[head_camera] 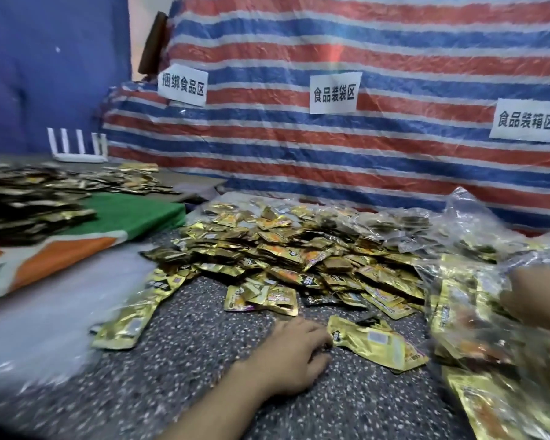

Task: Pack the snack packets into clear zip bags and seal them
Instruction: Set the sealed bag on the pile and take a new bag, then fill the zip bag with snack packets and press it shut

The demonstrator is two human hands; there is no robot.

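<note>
A loose gold snack packet lies flat on the speckled surface, just in front of the big heap of gold packets and a little apart from it. The left hand rests palm down on the surface beside it, fingertips touching or almost touching the packet's near edge; its grip is narrow and holds nothing as yet, and it looks placed to slide or pinch up that single packet, which is easier to take because it lies clear of the pile.

The right hand is at the right edge of the view, blurred and partly cut off, against a clear zip bag that already has gold packets in it. It seems to steady the bag or hold its mouth so the next packet can go in, but I cannot tell whether its grip is closed on the plastic. More crumpled clear plastic lies behind, over the far right of the heap.

Judging by the size of the heap, most of the packing remains.

To the left lie a filled bag of packets, a green, white and orange sheet, and a darker spread of packets. Behind hangs a red, white and blue striped tarp bearing paper labels.
</note>
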